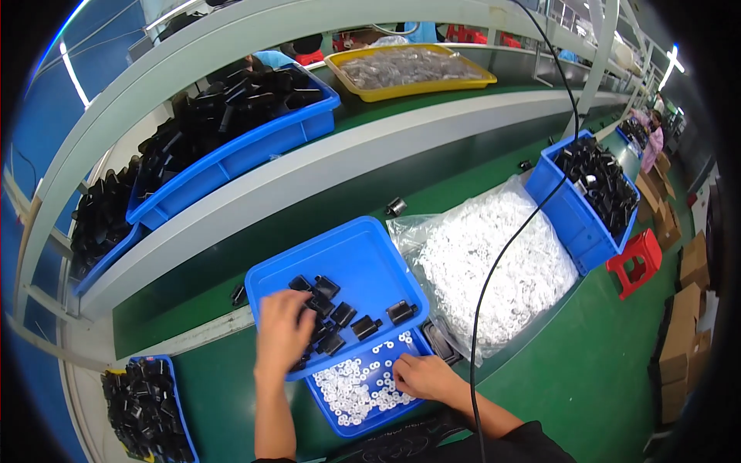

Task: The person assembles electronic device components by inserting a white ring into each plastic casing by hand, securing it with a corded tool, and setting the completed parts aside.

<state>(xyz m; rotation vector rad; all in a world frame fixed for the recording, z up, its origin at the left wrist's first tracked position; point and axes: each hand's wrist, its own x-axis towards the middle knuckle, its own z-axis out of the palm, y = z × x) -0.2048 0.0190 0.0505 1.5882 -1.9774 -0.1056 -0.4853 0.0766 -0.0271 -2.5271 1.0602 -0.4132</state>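
My left hand (282, 332) reaches over the larger blue tray (363, 243), its fingers and thumb curled about a black part (318, 304) at the edge of a small heap. Several more black, boxy parts with a short stub, such as the black part (400, 311), lie loose to its right. In the smaller blue tray (333, 420) nearer to me are many white ring-shaped washers (343, 392). Down among these, at the tray's right side, my right hand (427, 377) has its fingertips bunched together. What they pinch, if anything, is hidden.
A clear bag of white rings (494, 266) lies right of the trays. Blue bins of black parts (593, 181) stand at right, at back left (231, 177) and at lower left (176, 397). A black cable (505, 251) hangs across the view. A red stool (637, 262) stands on the floor.
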